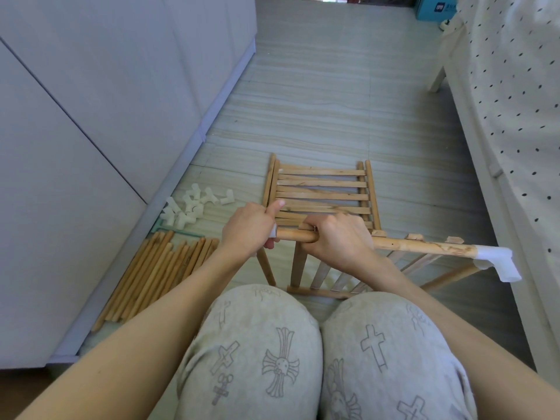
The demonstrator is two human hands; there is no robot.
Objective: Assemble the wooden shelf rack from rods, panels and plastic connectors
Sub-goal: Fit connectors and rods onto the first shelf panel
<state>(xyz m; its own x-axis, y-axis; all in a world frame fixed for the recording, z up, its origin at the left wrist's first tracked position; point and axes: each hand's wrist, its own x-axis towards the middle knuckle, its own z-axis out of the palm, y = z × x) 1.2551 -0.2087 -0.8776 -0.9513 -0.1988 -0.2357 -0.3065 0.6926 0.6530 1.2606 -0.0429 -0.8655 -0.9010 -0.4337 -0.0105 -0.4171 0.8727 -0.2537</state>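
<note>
- Gripping a wooden rod (424,246), the right hand (336,241) has its fingers curled round the rod near its left end, knuckles up.
- The left hand (247,230) closes on a white plastic connector (273,232) at the very left tip of that rod, thumb sticking up; most of the connector is hidden inside the fist.
- The rod runs level from between the hands out to the right of the right hand, where a second white connector (497,263) caps its far end and bends downward.
- Below the hands, a slatted panel (318,277) hangs from the rod, tilted toward the person's knees (272,328), with its lower rail just in front of them.
- Beyond the hands, another slatted panel (321,189) lies flat on the floor (333,101), its near edge hidden behind the fingers.
- Left of the left hand and a little beyond it, a heap of loose white connectors (191,207) sits on the floor near a grey cabinet (91,131).
- Left of and nearer than the left hand, a bundle of spare rods (154,274) lies side by side along the cabinet's base.
- Far right of the right hand, a bed with a dotted sheet (521,116) borders the floor.
</note>
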